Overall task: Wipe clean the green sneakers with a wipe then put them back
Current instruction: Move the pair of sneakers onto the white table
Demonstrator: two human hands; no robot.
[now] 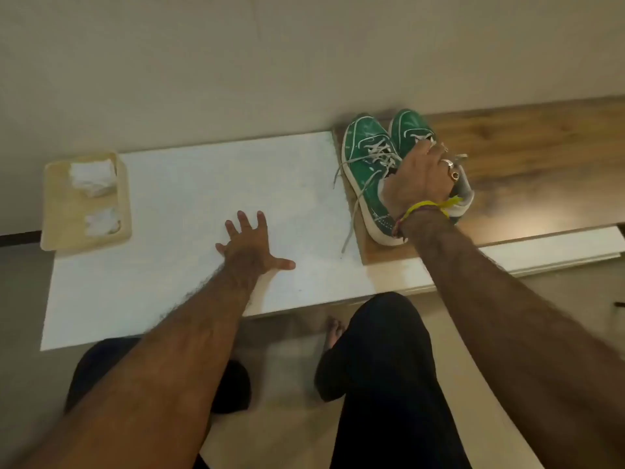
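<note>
Two green sneakers with white soles and pale laces stand side by side on the wooden shelf (527, 154), toes toward the wall. The left sneaker (363, 164) is mostly visible; the right sneaker (407, 125) is largely covered. My right hand (421, 182) lies over their openings with fingers curled into them, gripping both. My left hand (252, 245) rests flat on the white tabletop (203, 184), fingers spread, holding nothing. White crumpled wipes (93, 177) lie in a pale wooden tray (61, 214) at the table's far left.
The white table meets the wooden shelf at the right; a white ledge (558, 245) runs along the shelf's front. A plain wall rises behind. My dark-trousered legs and a bare foot (334, 330) are below the table's near edge.
</note>
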